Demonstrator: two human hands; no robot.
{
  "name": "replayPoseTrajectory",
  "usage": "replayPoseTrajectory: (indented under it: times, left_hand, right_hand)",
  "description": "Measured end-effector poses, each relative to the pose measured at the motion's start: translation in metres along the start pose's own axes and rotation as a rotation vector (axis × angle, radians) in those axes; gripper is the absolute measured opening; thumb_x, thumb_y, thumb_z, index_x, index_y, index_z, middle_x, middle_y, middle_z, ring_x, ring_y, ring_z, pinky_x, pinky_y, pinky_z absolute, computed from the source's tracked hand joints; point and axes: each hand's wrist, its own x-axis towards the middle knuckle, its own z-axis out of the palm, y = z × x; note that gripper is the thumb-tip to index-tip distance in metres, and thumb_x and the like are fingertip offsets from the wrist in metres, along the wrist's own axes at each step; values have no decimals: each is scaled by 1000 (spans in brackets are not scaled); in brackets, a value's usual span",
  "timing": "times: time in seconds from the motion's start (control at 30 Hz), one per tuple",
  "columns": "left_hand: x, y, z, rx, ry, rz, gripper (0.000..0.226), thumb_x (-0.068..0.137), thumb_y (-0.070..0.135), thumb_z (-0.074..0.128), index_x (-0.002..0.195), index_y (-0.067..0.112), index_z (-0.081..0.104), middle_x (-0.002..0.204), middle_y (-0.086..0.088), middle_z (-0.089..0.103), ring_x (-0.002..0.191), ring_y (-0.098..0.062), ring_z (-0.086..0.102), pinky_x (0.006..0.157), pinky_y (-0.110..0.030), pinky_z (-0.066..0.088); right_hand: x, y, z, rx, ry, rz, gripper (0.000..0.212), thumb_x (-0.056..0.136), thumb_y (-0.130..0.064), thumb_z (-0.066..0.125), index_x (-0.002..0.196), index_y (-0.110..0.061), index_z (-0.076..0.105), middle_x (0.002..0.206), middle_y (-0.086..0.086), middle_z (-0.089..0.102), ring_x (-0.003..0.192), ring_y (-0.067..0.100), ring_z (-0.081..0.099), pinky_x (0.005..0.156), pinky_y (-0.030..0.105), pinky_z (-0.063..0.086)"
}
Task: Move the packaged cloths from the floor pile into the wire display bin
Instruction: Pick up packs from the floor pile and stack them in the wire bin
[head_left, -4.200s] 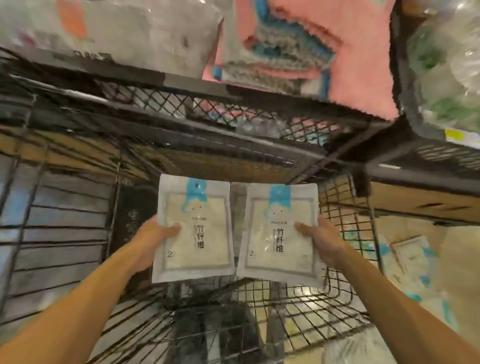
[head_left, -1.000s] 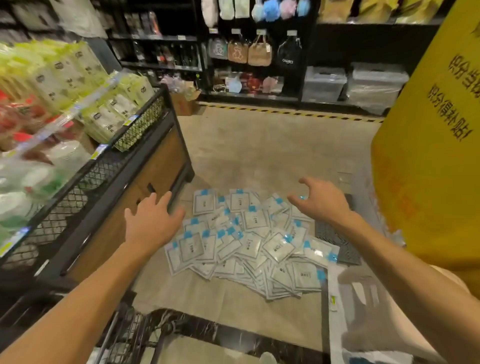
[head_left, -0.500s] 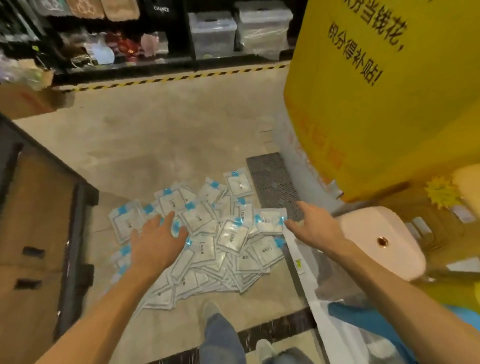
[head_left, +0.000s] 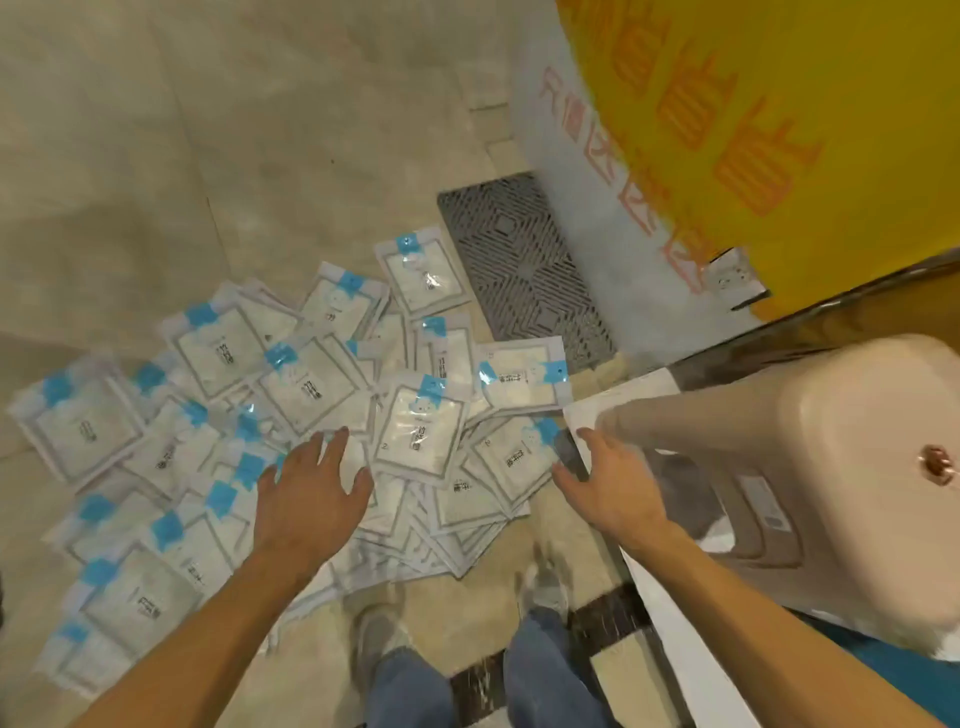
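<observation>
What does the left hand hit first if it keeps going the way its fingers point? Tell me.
Probably the pile of packets right below its fingertips: the left hand is spread open over the pile's middle. Its height above them is unclear.

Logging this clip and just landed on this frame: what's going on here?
A person stands over a pile of packaged cloths scattered on the floor, reaching down with both hands. The left hand is spread open just above the middle of the pile; the right hand is open at the pile's right edge, beside a beige plastic stool. Neither hand holds a packet yet. The wire bin is out of view.
</observation>
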Motion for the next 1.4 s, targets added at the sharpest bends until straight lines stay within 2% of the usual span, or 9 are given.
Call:
replayPoseTrajectory:
  times: [0.37,0.53,0.67,0.77,0.87,1.0,1.1,1.27,1.4]
  left_hand:
    - [215,5,248,75,-42,82,68,103,50,43,161,19,25,164,-16,29,149,-34,31,118,-50,28]
    - [284,3,301,105,-28,48,70,100,56,45,155,15,30,154,-16,39,139,-37,39,109,-51,34]
    - [305,6,317,106,63,-45,93,83,66,68,149,10,33,146,-21,45,135,-40,42,108,-54,30]
    - [314,14,313,80,50,-171,125,65,69,83,153,5,21,149,-25,40,137,-42,39,110,-53,27]
    - [322,21,308,97,8,-243,130,58,70,86,150,2,24,144,-24,47,135,-41,43,109,-49,28]
    - [318,17,305,-145,45,-236,83,68,58,88,121,7,48,113,-15,64,115,-39,59,105,-47,34]
    - [301,10,302,-591,42,-164,51,81,34,85,113,8,54,114,-15,66,104,-36,64,91,-51,54]
    - [257,2,261,-893,-27,-22,52,94,13,73,140,14,49,122,2,64,100,-11,64,80,-26,53]
    - [220,-15,203,-965,22,-30,48,88,8,77,130,14,55,117,-3,69,101,-20,66,80,-35,54]
  right_hand:
    - [202,106,254,205,47,165,52,94,-51,64,132,-16,56,128,12,63,119,38,60,92,41,48]
    - [243,141,331,414,117,369,73,88,-57,70,144,-15,50,139,12,55,130,33,54,104,43,47]
    - [267,148,368,707,123,668,119,68,-77,75,155,-8,35,153,15,47,137,35,49,111,45,44]
    - [278,150,383,955,117,843,121,71,-63,85,156,-2,24,150,17,48,132,39,52,107,48,49]
    - [281,154,391,1115,173,902,110,72,-45,93,153,-2,32,145,16,54,128,37,57,108,49,50]
    - [265,158,393,1416,168,884,106,64,-34,97,153,-12,43,139,8,63,119,34,65,104,57,53]
    - [244,165,382,1548,157,810,83,76,-20,91,148,-17,51,127,7,72,107,29,73,90,55,60]
    - [202,153,338,1535,58,572,42,94,-1,70,130,-21,63,111,4,79,98,25,77,81,48,64]
    - [176,122,277,1512,-19,409,36,95,6,64,119,-21,65,97,0,81,85,18,78,61,33,63]
